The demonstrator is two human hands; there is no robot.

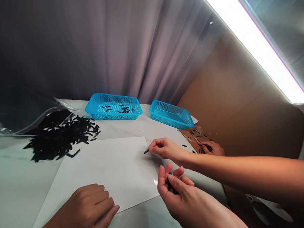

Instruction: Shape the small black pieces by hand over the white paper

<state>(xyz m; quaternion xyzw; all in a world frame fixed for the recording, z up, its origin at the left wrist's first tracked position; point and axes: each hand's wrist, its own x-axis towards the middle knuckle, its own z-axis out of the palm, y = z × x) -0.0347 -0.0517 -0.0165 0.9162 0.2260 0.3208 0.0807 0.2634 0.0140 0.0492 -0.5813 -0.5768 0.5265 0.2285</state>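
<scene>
My left hand (89,204) lies at the lower left on the edge of a white sheet (114,168). Its fingers are curled under, thumb alongside, and whatever is inside is hidden. At the lower centre my right hand (179,196), reaching in from the bottom right, is cupped round a few small black strips (171,187). Just beyond it, another person's hand (165,148) pinches one black strip (146,151) over the sheet's right edge. Left of the sheet's far edge spreads a large heap of the same strips (60,137).
Two blue mesh baskets stand at the back; the left basket (112,116) holds several strips. A clear plastic bag (22,112) lies behind the heap. At right, another hand (215,149) rests on brown cardboard among small items. A bright lamp (256,37) hangs above.
</scene>
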